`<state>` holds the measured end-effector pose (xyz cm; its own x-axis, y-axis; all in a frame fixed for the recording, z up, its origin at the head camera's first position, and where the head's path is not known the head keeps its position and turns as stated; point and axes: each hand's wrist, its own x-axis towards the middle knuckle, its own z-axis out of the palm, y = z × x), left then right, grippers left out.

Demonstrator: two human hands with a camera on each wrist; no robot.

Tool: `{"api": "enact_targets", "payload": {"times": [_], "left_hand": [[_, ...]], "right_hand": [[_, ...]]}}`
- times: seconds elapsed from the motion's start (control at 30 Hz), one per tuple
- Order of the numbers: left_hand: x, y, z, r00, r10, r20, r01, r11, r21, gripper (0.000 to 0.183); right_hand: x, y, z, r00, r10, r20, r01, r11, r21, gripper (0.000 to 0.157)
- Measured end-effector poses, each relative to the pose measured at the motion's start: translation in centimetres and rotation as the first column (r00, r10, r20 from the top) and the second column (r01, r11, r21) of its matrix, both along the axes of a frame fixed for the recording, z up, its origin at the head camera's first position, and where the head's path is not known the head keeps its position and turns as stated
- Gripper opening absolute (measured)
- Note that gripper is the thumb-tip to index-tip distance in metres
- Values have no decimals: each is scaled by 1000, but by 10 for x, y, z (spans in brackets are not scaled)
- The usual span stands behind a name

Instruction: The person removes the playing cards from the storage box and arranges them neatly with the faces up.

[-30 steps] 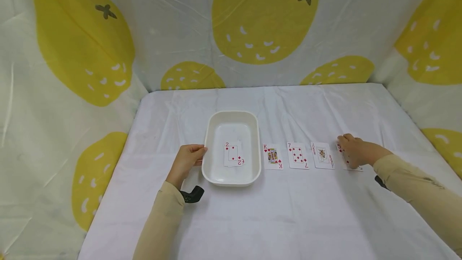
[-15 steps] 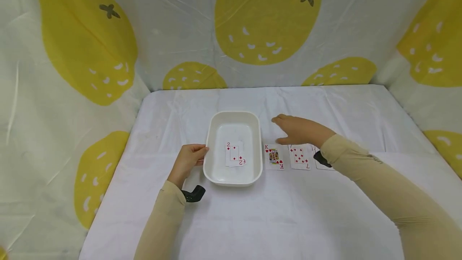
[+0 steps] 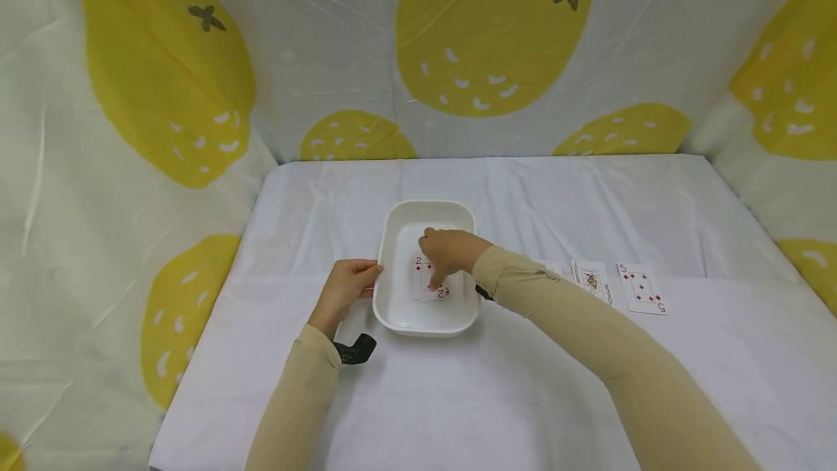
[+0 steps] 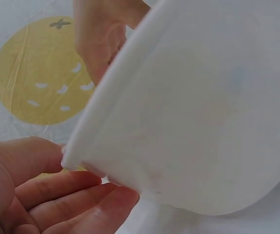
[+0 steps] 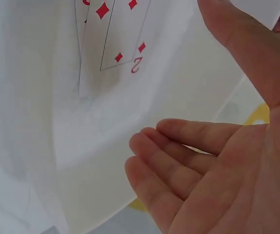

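standing on a white-clothed table, the white tray [image 3: 425,322] is pinched at its left rim by the left hand [image 3: 346,288], thumb laid on top of the lip, other fingers bent underneath, as is confirmed by the left wrist view. the right hand [image 3: 453,251] is held over the inside of the tray, palm down; thumb spread away, other fingers kept close together and slightly bent. whether the tray or card is touched by them cannot be told. the two of diamonds [image 3: 423,278] is laid face up in the tray, partly covered by the right hand in the head view; the edge of another card is seen beneath it. to the right of the tray, on the table, the joker [image 3: 593,280] and the five of diamonds [image 3: 642,288] are set out face up, slightly apart. a further card [image 3: 551,266] is mostly hidden by the right sleeve [image 3: 608,347], face not readable. surface: white cloth [image 3: 405,398], creased, most of all toward the back, darkened by soft shadow near the arms. room: the table is enclosed at left, back and right by pale hanging fabric [image 3: 327,42], wrinkled, printed with large yellow lemons [image 3: 495,27]. beige sleeves are worn on both arms, and a black device [image 3: 356,349] is seen at the left wrist.
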<state>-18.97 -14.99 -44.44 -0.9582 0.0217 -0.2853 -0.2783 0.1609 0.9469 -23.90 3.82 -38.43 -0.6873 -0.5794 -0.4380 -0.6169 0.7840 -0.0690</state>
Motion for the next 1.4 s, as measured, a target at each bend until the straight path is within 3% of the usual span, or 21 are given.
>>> {"api": "enact_targets", "payload": {"times": [0.2, 0.4, 0.7, 0.93, 1.4], "left_hand": [[-1, -1, 0, 1000, 2, -4, -2, 1000, 1, 28], [0, -1, 0, 1000, -4, -11, 4, 1000, 7, 28], [-1, -1, -1, 1000, -6, -11, 6, 1000, 14, 29], [-1, -1, -2, 1000, -7, -11, 7, 1000, 17, 28], [0, -1, -1, 1000, -3, -3, 3, 1000, -15, 28]], "right_hand": [[-5, -16, -16, 999, -49, 23, 47, 996, 80, 60], [-1, -26, -29, 1000, -26, -1, 26, 990, 136, 49], [10, -33, -31, 993, 41, -113, -16, 977, 214, 61], [10, -34, -32, 990, 52, -135, -24, 979, 201, 68], [16, -34, -33, 994, 25, -106, -8, 988, 154, 58]]}}
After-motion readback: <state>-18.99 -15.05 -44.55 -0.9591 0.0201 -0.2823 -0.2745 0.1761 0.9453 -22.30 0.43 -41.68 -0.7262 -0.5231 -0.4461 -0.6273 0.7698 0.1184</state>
